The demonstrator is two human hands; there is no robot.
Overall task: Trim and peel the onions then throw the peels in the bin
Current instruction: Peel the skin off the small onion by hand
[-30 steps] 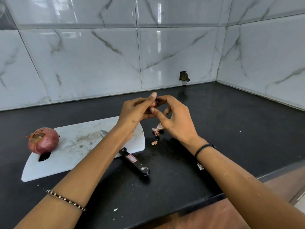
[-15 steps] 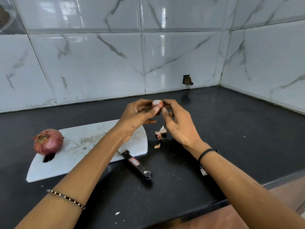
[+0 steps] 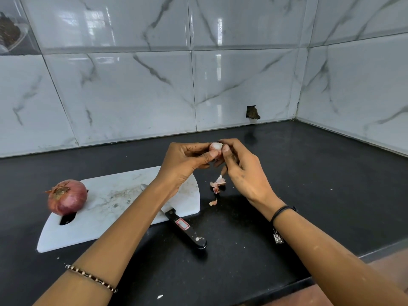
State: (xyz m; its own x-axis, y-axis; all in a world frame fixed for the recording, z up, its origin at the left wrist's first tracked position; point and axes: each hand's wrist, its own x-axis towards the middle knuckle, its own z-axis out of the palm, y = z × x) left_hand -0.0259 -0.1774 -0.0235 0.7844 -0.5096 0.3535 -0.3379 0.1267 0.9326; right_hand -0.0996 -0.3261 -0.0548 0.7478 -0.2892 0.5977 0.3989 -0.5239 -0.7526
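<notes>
Just above the middle of the frame, both hands meet in the air over the black stone counter (image 3: 309, 195) and clamp on a small, pale pinkish-white peeled onion (image 3: 216, 147). The left hand (image 3: 185, 161) comes in from the lower left, forearm raised across the white marble-patterned cutting board (image 3: 106, 208), its thumb pressed to the small onion's front and its fingers curled behind. The right hand (image 3: 240, 168) comes in from the lower right, thumb and forefinger pinching the onion's top, the other fingers loosely bent below. Beneath the hands, pink papery peel scraps (image 3: 217, 184) lie on the counter just right of the board. A large unpeeled red onion (image 3: 67, 197) sits on the board's left end. A black-handled knife (image 3: 185, 228) lies with its handle past the board's lower right edge.
</notes>
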